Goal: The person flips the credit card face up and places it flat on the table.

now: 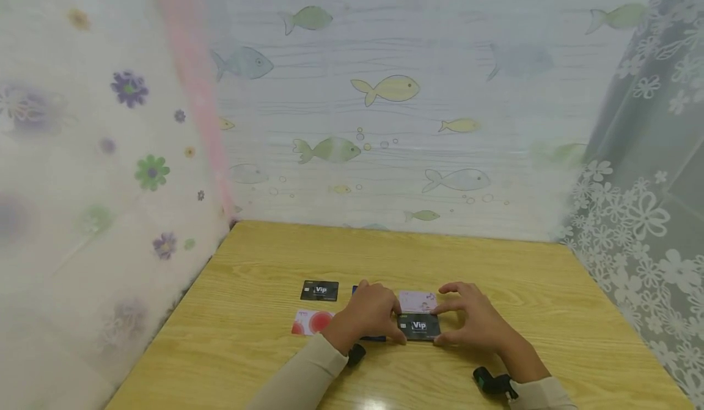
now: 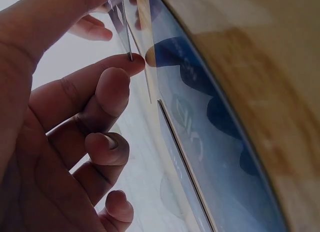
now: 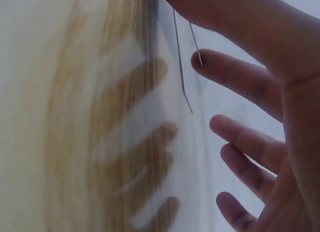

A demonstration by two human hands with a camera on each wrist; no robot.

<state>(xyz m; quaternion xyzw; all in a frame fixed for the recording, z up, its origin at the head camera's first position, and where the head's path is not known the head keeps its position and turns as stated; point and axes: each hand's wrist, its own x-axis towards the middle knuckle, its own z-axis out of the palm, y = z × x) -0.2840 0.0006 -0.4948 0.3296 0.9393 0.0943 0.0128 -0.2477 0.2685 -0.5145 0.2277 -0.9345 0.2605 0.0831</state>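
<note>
A black card marked "Vip" [image 1: 419, 326] is held at its two short ends by both hands. My left hand [image 1: 370, 312] pinches its left end between thumb and index finger. The right hand [image 1: 473, 318] does the same at the right end, its other fingers spread. Just behind it lies a pale pink card [image 1: 418, 300], partly covered. In the left wrist view the left index fingertip [image 2: 134, 64] touches a thin card edge. Blue card surface [image 1: 374, 338] shows under the left hand, mostly hidden by it.
Another black Vip card [image 1: 319, 291] lies on the wooden table [image 1: 247, 336] at the left, with a white card with red circles [image 1: 320, 322] in front of it. Patterned curtains [image 1: 385, 184] stand behind and at both sides. Black wrist cameras [image 1: 489, 380] sit near the sleeves.
</note>
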